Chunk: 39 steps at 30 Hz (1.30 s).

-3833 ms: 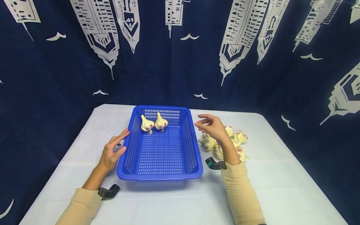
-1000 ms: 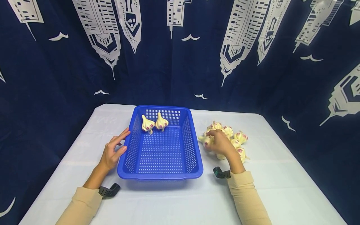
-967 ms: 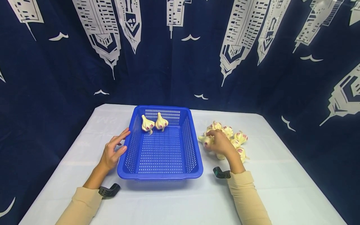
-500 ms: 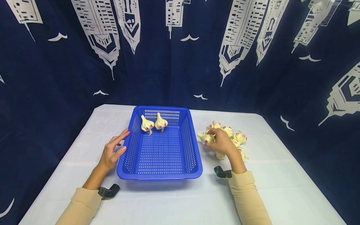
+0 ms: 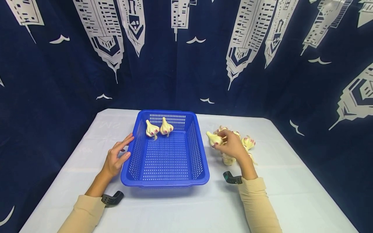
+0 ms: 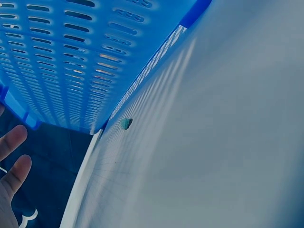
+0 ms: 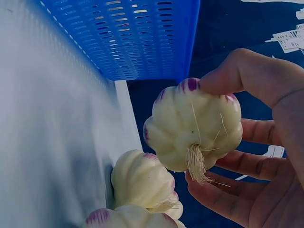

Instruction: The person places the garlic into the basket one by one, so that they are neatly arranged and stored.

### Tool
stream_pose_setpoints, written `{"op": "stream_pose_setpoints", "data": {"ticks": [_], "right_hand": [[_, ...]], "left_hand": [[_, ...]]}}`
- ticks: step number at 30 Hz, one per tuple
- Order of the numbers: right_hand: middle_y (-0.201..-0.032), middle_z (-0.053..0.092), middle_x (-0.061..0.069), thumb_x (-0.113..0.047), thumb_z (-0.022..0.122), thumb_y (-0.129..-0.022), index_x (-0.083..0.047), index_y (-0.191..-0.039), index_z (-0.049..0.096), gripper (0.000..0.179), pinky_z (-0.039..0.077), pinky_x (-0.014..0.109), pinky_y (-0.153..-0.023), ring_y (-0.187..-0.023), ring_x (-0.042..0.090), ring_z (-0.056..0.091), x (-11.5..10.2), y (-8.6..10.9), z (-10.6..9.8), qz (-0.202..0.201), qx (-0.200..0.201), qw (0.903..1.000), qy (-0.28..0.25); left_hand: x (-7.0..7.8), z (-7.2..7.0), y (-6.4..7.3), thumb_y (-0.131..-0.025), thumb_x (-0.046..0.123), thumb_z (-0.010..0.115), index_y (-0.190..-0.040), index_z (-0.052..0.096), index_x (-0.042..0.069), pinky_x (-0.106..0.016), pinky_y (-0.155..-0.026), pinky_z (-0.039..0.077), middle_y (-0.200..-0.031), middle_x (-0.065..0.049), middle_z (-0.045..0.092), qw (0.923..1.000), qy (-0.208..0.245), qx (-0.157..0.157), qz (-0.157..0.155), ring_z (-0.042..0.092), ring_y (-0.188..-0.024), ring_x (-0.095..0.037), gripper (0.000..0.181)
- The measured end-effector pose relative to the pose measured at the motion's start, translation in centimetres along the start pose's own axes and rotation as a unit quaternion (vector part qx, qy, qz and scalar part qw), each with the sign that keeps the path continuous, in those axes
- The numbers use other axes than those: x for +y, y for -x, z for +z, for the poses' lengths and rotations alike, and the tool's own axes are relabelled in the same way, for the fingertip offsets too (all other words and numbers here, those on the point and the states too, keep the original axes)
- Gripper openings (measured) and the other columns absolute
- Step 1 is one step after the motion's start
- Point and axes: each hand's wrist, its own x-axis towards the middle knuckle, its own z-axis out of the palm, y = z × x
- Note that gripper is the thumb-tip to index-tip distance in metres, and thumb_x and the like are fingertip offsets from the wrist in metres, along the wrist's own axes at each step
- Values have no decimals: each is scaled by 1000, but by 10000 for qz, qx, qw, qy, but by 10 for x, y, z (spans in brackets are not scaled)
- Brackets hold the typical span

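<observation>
My right hand (image 5: 232, 145) pinches a garlic bulb (image 5: 214, 139) between thumb and fingers, just above the pile. Close up in the right wrist view, the held bulb (image 7: 192, 128) shows purple marks and a tuft of dry roots. Under and behind that hand lie several more garlic bulbs (image 5: 248, 142), partly hidden. My left hand (image 5: 114, 158) rests with extended fingers against the left rim of a blue perforated basket (image 5: 166, 183). Two bulbs, a left one (image 5: 152, 129) and a right one (image 5: 166, 127), sit side by side in the basket's far left part.
A white-covered table (image 5: 163, 213) lies under everything. Behind it hangs a dark blue curtain (image 5: 163, 74) with white building prints. In the left wrist view a small green object (image 6: 126, 123) shows near the basket's outer wall.
My right hand came down from beside the basket to the pile, took hold of a garlic bulb and lifted it slightly. My left hand stays at the basket's rim.
</observation>
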Motion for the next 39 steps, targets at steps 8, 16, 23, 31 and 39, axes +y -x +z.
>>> {"op": "stream_pose_setpoints", "data": {"ticks": [8, 16, 23, 31, 39], "right_hand": [[-102, 66, 22, -16, 81, -75, 5, -118, 61, 52, 56, 46, -77, -94, 38, 67, 1, -1, -2, -71, 325, 9994, 61], [-103, 62, 25, -12, 79, -74, 7, -123, 59, 56, 56, 48, -80, -96, 41, 66, -1, 1, -3, -71, 503, 9986, -178], [-101, 62, 24, -12, 80, -74, 6, -124, 61, 57, 55, 48, -81, -95, 41, 66, -2, 1, -4, -189, 612, 9979, -42], [-101, 62, 23, -17, 81, -75, 10, -128, 59, 64, 55, 47, -81, -94, 39, 67, -4, 1, -5, -292, 665, 9974, 29], [-104, 61, 23, -17, 83, -75, 10, -126, 60, 62, 56, 44, -82, -96, 38, 67, -11, -2, -6, -290, 711, 9969, -153]], "left_hand": [[-5, -3, 2, -78, 9, 54, -134, 59, 0, -32, -72, 41, -142, -16, 53, 9998, 55, -167, -21, 55, -103, -13, 57], [20, -4, -6, -77, 5, 52, -127, 60, -11, -34, -70, 40, -135, -28, 55, 9999, 66, -74, -16, 57, -97, -22, 53], [-3, 0, 2, -76, 5, 53, -129, 61, -7, -36, -71, 40, -138, -23, 55, 9999, -10, -51, -101, 56, -99, -19, 55], [-9, -1, 2, -75, 5, 55, -129, 61, -7, -30, -72, 40, -137, -23, 55, 10000, 80, -17, 28, 57, -100, -18, 55], [-3, -2, 1, -77, 7, 55, -132, 60, -3, -32, -73, 40, -140, -19, 54, 9999, 83, -115, -42, 55, -102, -14, 56]]}}
